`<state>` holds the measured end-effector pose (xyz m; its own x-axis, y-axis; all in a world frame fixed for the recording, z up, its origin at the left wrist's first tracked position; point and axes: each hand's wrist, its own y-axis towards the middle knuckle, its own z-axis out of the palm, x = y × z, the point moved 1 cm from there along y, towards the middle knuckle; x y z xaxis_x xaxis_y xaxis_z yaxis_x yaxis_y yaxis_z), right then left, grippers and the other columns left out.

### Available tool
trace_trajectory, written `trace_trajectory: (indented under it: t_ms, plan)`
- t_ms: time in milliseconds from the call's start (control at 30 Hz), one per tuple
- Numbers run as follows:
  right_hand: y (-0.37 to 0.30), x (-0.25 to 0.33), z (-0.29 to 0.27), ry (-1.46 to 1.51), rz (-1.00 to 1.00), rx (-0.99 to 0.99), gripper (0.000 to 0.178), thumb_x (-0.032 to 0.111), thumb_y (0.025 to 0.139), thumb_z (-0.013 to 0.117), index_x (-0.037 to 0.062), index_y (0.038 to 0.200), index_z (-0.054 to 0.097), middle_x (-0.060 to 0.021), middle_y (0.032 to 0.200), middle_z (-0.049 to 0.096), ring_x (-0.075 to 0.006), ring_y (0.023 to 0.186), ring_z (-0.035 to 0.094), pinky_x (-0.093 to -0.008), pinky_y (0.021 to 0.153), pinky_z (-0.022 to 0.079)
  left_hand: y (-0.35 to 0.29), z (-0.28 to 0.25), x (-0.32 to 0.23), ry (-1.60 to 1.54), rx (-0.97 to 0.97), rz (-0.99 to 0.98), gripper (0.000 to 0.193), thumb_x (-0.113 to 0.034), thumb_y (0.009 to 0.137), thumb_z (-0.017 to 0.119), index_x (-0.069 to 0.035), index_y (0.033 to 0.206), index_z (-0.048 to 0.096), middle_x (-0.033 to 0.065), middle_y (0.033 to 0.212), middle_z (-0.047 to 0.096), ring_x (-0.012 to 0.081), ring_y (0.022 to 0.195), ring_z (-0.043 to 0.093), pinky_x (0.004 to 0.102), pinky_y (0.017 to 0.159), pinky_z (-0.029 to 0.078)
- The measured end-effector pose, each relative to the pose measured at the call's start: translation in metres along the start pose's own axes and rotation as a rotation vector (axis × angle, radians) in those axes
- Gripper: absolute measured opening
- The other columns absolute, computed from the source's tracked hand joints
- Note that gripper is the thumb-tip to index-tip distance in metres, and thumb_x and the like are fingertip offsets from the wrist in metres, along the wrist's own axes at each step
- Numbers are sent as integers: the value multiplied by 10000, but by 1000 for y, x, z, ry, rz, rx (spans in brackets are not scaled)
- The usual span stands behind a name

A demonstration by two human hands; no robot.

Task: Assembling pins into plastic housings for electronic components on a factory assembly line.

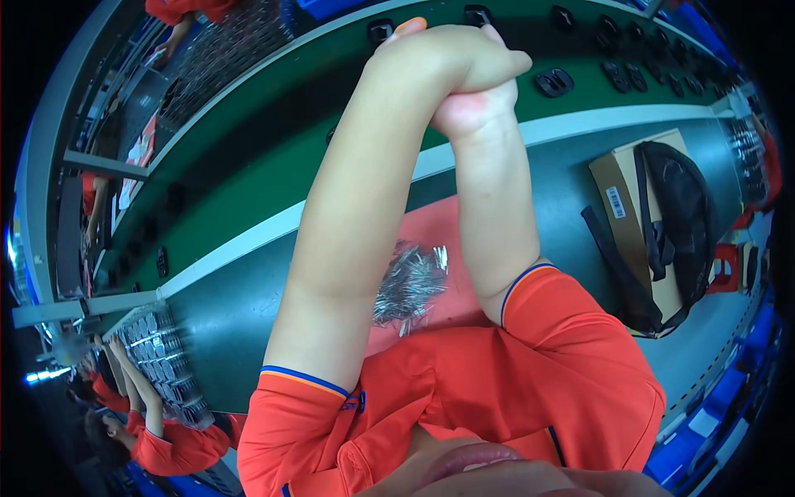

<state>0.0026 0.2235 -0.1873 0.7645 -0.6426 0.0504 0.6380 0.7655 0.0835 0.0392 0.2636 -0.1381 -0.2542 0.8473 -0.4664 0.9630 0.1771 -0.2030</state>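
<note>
Both my arms reach straight out over the bench and beyond it, above the green belt. My left hand (476,60) is bent over and wrapped against my right hand (479,108); the two are clasped together. An orange-covered fingertip sticks out at the far side, though I cannot tell whose finger it is. Most fingers are hidden behind the wrists, and no part or tool shows in either hand. Below my forearms, a heap of thin shiny metal pins (411,283) lies on a pink mat (435,225).
Black plastic parts (554,82) sit spaced along the green belt (240,207). On the right of the bench are a cardboard box (609,178) and a black bag (679,195). At left, a co-worker in red (170,447) reaches by stacked clear trays (161,356).
</note>
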Motion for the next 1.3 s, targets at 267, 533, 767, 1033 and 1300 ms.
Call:
trace_trajectory:
  t_ms: [267,533,767,1033,1300]
  plan:
    - [-25,34,-13,91,-92,15,459,613,871,494,158,858,545,-54,726,569,-198,682,598,-415,697,491,-9,7,-70,28,169,332,138,-87,938,542,-13,1012,631,84,863,637,162,889,618,270,836,464]
    - [-45,55,-17,133,-156,39,449,604,870,499,158,847,545,-51,717,565,-194,673,595,-410,691,490,-27,63,-114,-440,50,537,48,-50,887,570,-32,931,575,68,789,593,161,800,603,269,757,471]
    - [-58,79,-6,98,-212,102,441,595,870,503,157,838,544,-48,709,562,-190,665,593,-406,686,489,-41,103,-155,-876,-103,756,77,-17,843,594,-49,860,527,55,724,555,159,722,590,267,688,477]
    - [-87,121,-2,22,-355,116,432,586,870,507,157,827,543,-45,700,558,-186,656,590,-401,680,488,-10,126,-162,-1261,66,1376,160,8,810,584,-67,772,447,31,643,480,146,608,522,274,648,457]
    - [-115,143,-1,-13,-442,115,424,576,870,512,157,816,543,-42,691,554,-182,647,587,-396,674,486,-30,157,-155,-86,-852,1062,648,-154,763,592,-76,1391,454,184,1516,316,309,1455,184,472,1177,8]
